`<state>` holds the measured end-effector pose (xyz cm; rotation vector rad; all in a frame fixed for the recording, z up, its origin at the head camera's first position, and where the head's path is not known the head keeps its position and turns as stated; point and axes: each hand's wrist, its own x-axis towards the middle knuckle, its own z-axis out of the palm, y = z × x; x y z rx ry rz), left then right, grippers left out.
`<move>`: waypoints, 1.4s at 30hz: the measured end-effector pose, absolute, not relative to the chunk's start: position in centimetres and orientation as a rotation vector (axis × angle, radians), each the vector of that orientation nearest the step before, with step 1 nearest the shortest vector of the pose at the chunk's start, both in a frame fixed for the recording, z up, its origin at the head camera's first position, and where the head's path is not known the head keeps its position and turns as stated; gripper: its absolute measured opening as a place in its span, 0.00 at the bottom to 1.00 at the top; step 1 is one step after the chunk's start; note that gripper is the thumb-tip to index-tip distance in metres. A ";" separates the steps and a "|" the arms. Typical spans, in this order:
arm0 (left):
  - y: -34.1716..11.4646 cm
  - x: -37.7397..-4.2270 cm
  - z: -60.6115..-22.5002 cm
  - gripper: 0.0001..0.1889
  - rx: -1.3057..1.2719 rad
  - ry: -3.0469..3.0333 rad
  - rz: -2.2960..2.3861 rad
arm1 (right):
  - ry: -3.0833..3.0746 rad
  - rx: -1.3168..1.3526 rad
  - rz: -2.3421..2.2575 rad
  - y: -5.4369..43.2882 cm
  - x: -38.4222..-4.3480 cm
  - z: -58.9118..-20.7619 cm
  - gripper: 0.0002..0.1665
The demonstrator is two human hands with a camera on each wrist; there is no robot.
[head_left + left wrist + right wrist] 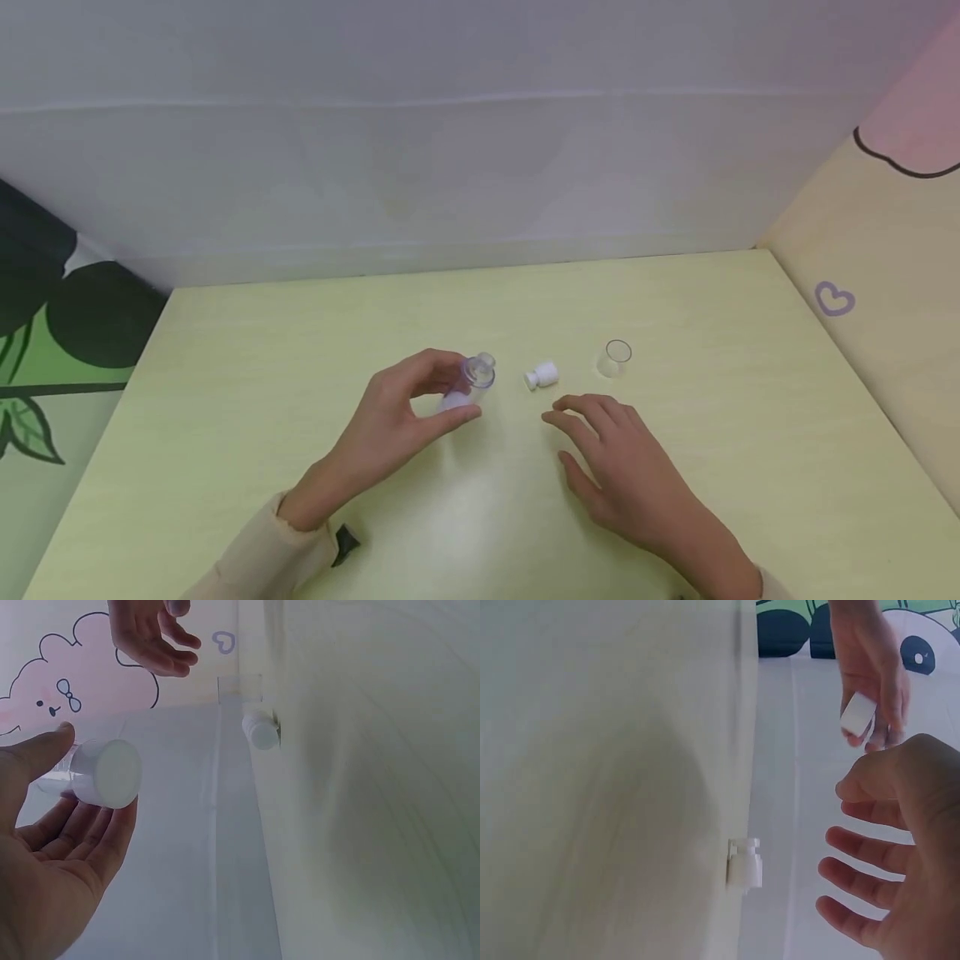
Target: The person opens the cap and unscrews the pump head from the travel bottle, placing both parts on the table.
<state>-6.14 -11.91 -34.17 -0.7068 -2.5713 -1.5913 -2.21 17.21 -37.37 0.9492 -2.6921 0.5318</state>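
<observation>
My left hand grips a small clear bottle with a white base, thumb on one side and fingers on the other, lifted above the table. In the left wrist view the white bottom of that bottle faces the camera. My right hand hovers with loosely bent fingers and holds nothing. Just beyond its fingertips, a white pump top lies on its side on the table. A clear, cup-like cap stands to the right of the pump top.
The pale yellow-green table meets a grey-white wall at the back. Painted panels stand on both sides, the right one with a purple heart. A small dark object shows at the left sleeve.
</observation>
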 end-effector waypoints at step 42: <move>-12.3 -10.7 -39.4 0.23 -0.396 -2.990 -1.678 | -2.593 0.911 0.434 17.5 2.3 -37.4 0.30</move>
